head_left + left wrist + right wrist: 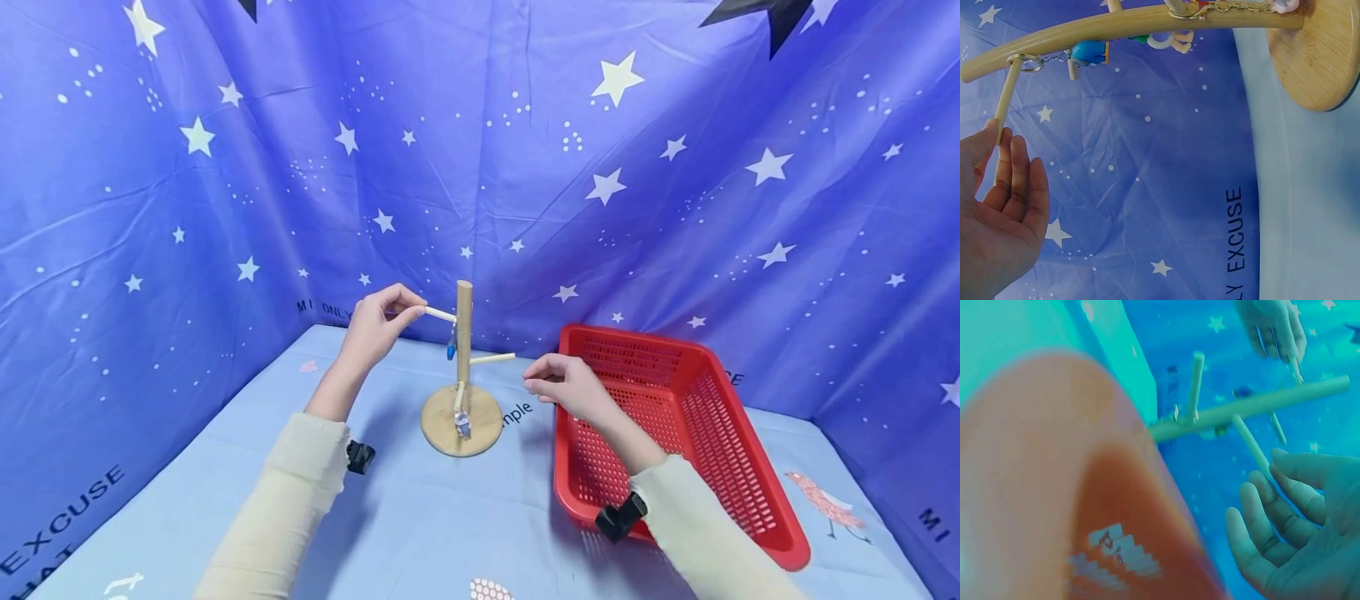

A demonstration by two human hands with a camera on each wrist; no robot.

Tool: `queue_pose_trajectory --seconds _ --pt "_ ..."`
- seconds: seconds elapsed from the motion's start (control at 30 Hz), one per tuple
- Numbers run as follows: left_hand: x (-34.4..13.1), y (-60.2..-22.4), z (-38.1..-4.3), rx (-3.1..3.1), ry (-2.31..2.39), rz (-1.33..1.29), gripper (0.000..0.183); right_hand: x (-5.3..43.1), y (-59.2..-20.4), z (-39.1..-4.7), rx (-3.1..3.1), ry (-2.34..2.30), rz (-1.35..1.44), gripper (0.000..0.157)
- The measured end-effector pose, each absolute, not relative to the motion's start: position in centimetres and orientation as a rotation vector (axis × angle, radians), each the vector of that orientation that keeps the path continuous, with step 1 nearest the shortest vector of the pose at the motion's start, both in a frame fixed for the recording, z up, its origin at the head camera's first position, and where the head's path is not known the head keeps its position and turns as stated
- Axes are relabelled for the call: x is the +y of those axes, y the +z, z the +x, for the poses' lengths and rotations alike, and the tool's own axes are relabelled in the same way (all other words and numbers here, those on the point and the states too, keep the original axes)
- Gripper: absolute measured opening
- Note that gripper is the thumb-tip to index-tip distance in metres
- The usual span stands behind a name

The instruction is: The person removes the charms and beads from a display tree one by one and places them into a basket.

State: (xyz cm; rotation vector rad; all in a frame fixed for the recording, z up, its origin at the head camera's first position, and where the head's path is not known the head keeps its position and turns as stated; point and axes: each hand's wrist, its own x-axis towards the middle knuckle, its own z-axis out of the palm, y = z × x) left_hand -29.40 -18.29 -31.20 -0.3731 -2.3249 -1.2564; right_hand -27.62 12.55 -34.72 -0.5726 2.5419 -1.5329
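A wooden peg stand (464, 342) rises from a round base (435, 421) on the cloth. My left hand (378, 325) pinches the outer end of its upper left peg (1007, 97) between thumb and fingertips. From that peg, close to the post, a blue keychain figure (1089, 52) hangs by its ring. Lower down, a greyish keychain figure (462, 423) hangs from the front peg. Another keychain figure (1182, 41) shows behind the post in the left wrist view. My right hand (573, 385), fingers loosely bent and holding nothing, is just right of the right peg (492, 358).
A red perforated plastic basket (793, 550) stands at the right, with my right forearm above it. Light blue printed cloth (420, 533) covers the table. A blue curtain (480, 167) with stars hangs behind and along the sides.
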Motion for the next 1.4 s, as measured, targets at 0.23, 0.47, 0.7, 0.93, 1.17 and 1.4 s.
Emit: queue_pose_trajectory --seconds 0.23,0.47,0.7,0.93,1.17,1.4 --pt "-18.4 -31.4 -29.5 -2.33 -1.273 -0.367 0.013 10.0 -35.0 -26.6 2.512 -1.504 -0.619 0.022" --pt "-18.3 -31.2 -29.6 -2.332 -1.271 -0.366 0.013 7.8 -36.1 -26.8 2.518 -1.471 -0.606 0.021" --pt "-18.3 -31.2 -29.6 -2.328 -1.275 -0.371 0.012 6.1 -36.8 -27.1 2.517 -1.424 -0.548 0.023" --pt "-18.3 -31.4 -29.5 -2.316 -1.283 -0.373 0.012 4.9 -37.5 -27.3 2.526 -1.474 -0.45 0.02" --pt "-18.2 -31.5 -29.4 -2.314 -1.279 -0.366 0.012 4.3 -37.9 -27.4 2.503 -1.517 -0.383 0.022" --pt "-18.3 -31.5 -29.5 -2.312 -1.283 -0.359 0.011 3.9 -37.9 -27.6 2.497 -1.545 -0.352 0.022"
